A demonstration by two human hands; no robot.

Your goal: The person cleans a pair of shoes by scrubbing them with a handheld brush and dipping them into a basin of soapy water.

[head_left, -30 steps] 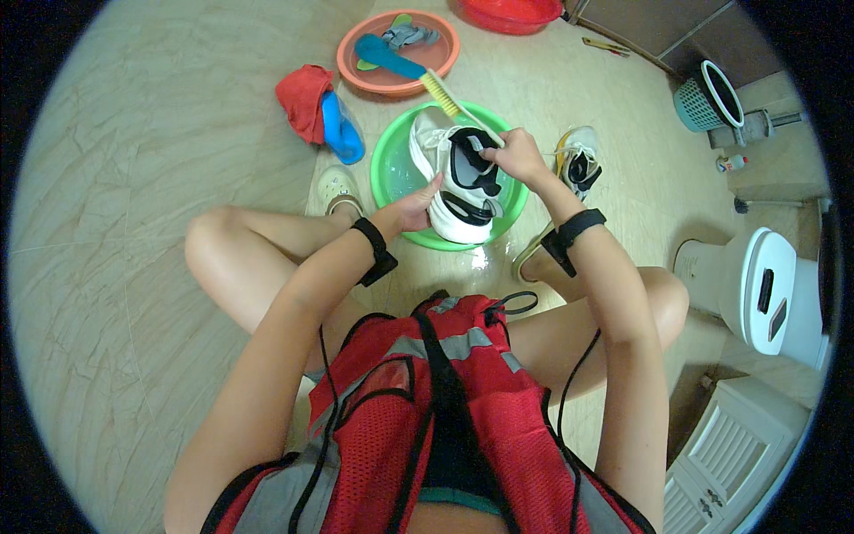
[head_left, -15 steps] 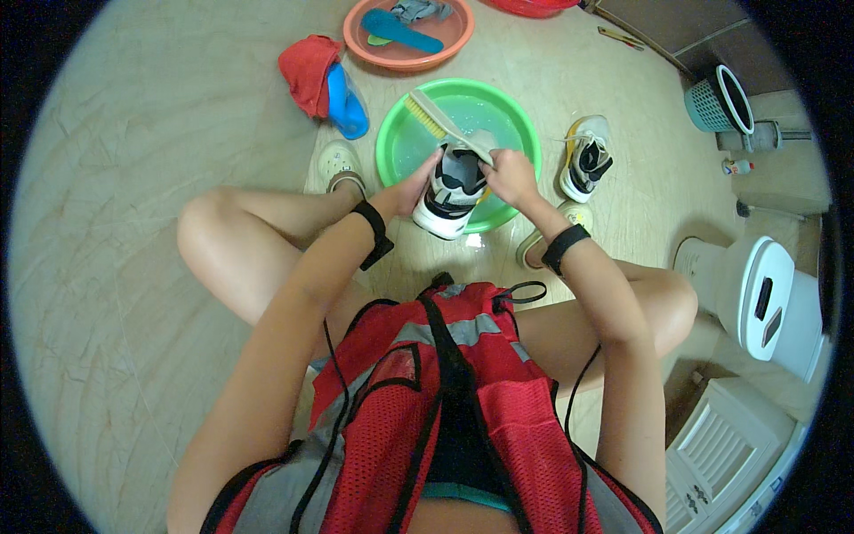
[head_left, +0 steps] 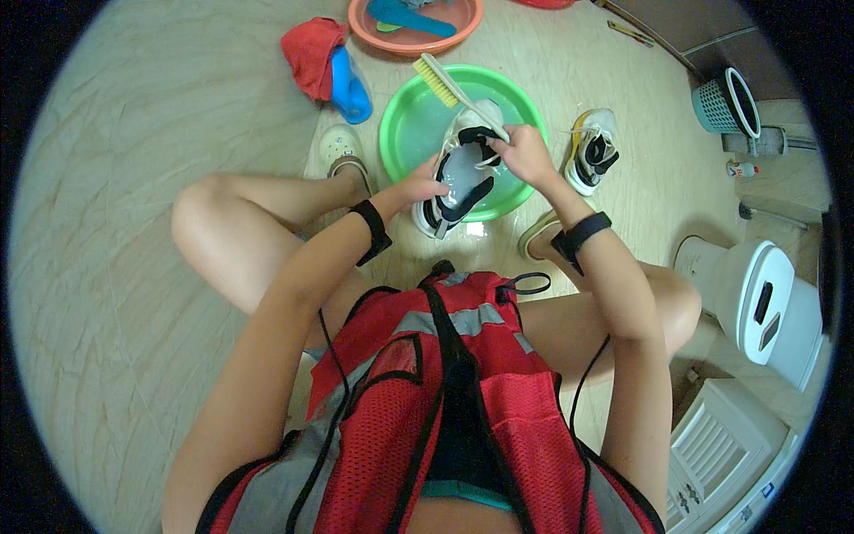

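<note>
A white and black sneaker (head_left: 438,216) is held over the near side of a green basin (head_left: 388,133) of cloudy water, its opening facing up. My left hand (head_left: 420,185) grips the shoe's left side near the heel, thumb at the collar. My right hand (head_left: 525,155) is closed round the handle of a scrub brush (head_left: 469,101), its fingers also close to the sneaker's tongue and lace. The brush's yellow bristles point down and left, above the basin's far side and clear of the shoe. The underside of the sneaker is hidden.
A matching sneaker (head_left: 593,151) stands right of the basin. Beyond are an orange basin (head_left: 405,43) holding a blue item, and a red cloth (head_left: 311,55) over a blue object (head_left: 351,93). At right are a teal basket (head_left: 714,107), a small bottle (head_left: 742,169) and a toilet (head_left: 756,298).
The sneaker has turned so its opening faces me more widely, toe toward the far right. My right hand and the brush have shifted slightly right and away.
</note>
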